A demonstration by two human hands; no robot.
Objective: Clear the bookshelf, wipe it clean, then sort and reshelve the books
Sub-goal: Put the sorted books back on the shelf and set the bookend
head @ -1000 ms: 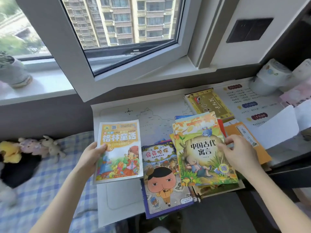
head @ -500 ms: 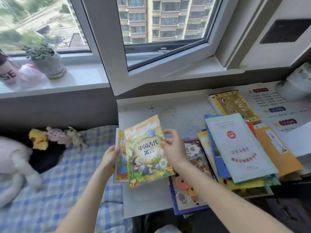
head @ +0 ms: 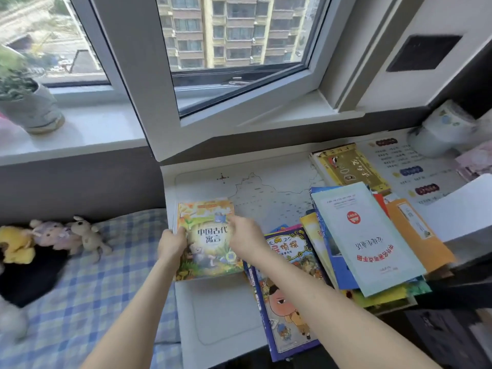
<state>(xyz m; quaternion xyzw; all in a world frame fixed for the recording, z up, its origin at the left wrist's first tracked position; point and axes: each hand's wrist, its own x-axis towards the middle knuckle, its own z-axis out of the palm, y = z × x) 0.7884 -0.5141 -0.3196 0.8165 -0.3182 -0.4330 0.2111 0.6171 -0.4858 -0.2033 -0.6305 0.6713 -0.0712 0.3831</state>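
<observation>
Head view, book (head: 213, 251) between left hand (head: 171, 245), right hand (head: 246, 239)

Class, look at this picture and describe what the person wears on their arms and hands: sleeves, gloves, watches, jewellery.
Nothing worn shows. Both forearms are bare to the picture's lower edge, without sleeves. The left hand and right hand have no gloves, watch, bracelet or rings.

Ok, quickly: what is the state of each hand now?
Left hand: grips the fable book at its left edge.
Right hand: holds the same book's right edge.
</observation>
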